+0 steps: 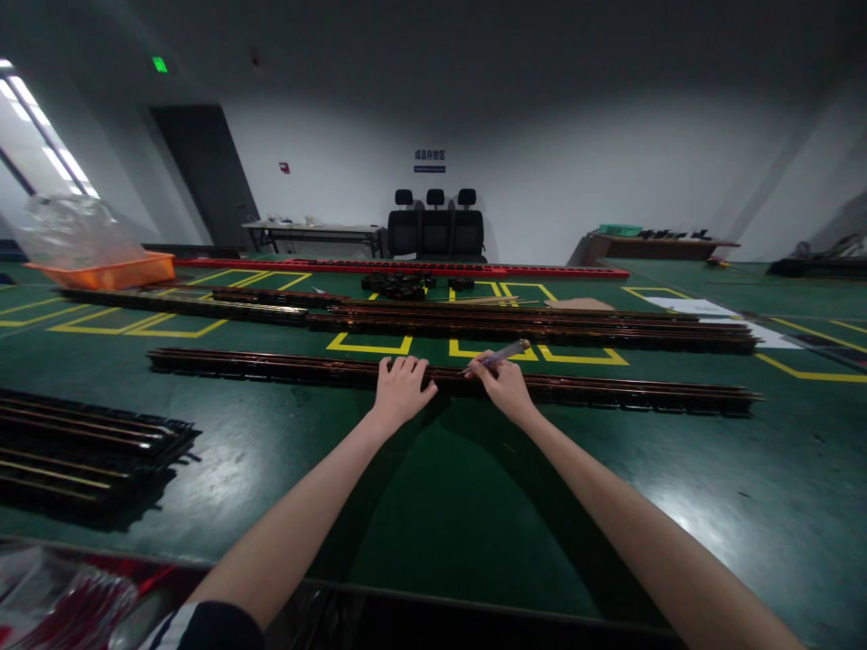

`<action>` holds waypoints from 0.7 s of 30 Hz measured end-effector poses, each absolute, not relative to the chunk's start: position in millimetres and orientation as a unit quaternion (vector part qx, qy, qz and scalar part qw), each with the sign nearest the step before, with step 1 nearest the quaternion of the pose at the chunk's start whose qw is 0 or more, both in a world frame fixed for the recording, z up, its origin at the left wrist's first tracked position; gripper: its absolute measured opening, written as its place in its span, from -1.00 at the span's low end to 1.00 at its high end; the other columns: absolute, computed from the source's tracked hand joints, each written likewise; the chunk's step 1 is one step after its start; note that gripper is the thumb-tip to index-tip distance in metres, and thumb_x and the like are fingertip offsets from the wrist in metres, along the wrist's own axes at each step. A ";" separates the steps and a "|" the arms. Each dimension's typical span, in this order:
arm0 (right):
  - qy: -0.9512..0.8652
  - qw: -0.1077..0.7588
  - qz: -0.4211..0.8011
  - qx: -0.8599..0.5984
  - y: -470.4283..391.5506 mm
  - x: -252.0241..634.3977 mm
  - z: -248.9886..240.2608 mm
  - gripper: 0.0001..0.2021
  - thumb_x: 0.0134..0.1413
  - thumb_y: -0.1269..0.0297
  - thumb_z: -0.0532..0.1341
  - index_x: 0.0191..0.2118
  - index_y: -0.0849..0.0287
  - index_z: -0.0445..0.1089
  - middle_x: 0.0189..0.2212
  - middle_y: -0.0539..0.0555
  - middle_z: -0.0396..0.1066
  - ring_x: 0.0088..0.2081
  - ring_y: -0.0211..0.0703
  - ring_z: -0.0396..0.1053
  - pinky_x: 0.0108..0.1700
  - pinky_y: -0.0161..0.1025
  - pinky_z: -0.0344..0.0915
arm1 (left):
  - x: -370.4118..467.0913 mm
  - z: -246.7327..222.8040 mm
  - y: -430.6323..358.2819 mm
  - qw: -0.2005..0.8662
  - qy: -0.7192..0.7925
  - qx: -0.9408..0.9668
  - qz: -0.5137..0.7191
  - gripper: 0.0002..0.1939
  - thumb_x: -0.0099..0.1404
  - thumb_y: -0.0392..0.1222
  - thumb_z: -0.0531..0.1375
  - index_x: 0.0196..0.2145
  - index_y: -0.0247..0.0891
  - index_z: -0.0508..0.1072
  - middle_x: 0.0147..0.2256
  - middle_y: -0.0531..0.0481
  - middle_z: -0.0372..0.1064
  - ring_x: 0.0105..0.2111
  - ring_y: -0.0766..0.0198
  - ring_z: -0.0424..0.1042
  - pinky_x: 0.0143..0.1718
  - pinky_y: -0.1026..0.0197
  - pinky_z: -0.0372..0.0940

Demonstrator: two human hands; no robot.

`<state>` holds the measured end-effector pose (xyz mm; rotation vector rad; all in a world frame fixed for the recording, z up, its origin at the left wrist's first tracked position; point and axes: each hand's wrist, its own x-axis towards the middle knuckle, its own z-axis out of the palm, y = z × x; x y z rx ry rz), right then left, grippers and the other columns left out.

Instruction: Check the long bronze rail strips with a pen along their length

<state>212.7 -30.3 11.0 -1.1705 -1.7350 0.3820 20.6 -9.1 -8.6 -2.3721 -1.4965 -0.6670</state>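
A long dark rail [610,390] with copper-coloured strips lies crosswise on the green tabletop in front of me. My left hand [402,386] rests on its middle, fingers spread over it and thumb out to the side. Just to the right, my right hand [503,384] is closed around a pen [505,353], a clear-barrelled one held in a writing grip. Its tip points down-left and is at the rail, though whether it touches is too small to tell.
Several similar rails [542,320] lie behind, and another stack [74,451] sits at the left. An orange tray [108,271] holds clear plastic. Farther back are dark small parts [396,285], a red strip [542,270] and white paper [691,307]. The table's front edge [433,603] is near me.
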 end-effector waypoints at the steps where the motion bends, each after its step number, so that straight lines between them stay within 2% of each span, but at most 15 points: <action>1: -0.713 0.486 0.158 -0.480 -30.2 212.6 11.0 -0.83 0.14 0.30 0.10 -0.44 0.17 0.36 -0.45 0.09 0.52 -0.34 -0.07 0.48 -0.20 -0.16 0.32 | 20.5 -8.7 -9.2 0.128 -0.512 -0.818 -0.230 -0.62 0.29 -0.03 -0.02 -0.08 -0.28 0.40 -0.10 -0.18 0.41 -0.06 0.03 0.33 0.06 -0.16 0.05; 21: -0.699 0.505 0.159 -0.481 -29.9 216.5 10.6 -0.81 0.14 0.24 0.10 -0.43 0.17 0.35 -0.47 0.10 0.51 -0.35 -0.07 0.47 -0.19 -0.12 0.34 | 19.3 -9.3 -10.8 0.141 -0.508 -0.818 -0.230 -0.63 0.29 -0.26 -0.07 -0.03 -0.23 0.39 -0.05 -0.16 0.41 -0.02 0.05 0.31 0.10 -0.16 0.02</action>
